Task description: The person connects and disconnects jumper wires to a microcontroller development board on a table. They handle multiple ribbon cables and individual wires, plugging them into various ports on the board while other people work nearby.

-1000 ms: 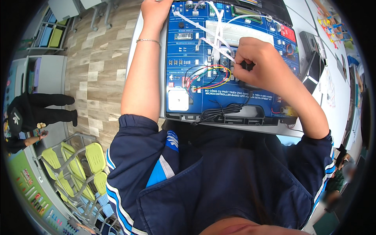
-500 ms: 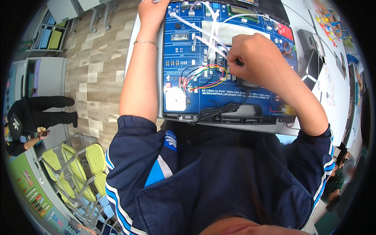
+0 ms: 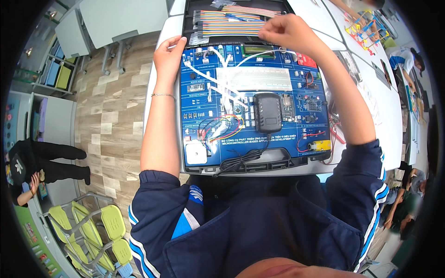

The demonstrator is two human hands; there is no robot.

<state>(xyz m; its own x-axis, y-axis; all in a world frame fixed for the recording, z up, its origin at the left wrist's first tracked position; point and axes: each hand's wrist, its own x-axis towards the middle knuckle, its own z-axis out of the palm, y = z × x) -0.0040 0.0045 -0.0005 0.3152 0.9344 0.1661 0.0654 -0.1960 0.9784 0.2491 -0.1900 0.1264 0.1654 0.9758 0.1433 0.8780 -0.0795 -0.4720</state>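
Note:
An opened black case holds a blue microcontroller kit board (image 3: 241,150) with modules, white cables and a white breadboard (image 3: 264,78). My left hand (image 3: 168,59) rests at the case's far left corner, fingers stretched along its edge near the lid hinge. Above the far part of the board, my right hand (image 3: 291,33) has its fingers bent together over the right end of flat multicoloured jumper wires (image 3: 227,28) in the lid. Whether it pinches a wire is hidden. A black power adapter (image 3: 267,113) lies on the board, its bundled black cord (image 3: 241,160) at the near edge.
The case stands on a white table (image 3: 350,155). To its right are loose red wires (image 3: 337,134) and, farther off, coloured construction pieces (image 3: 368,34) near another person's arm. Yellow-green chairs (image 3: 113,221) and a person in black (image 3: 51,164) are at the left.
My right hand has left the middle of the board and moved away to the jumper wires in the lid. The view now takes in more of the lid. My left hand stays by the left edge.

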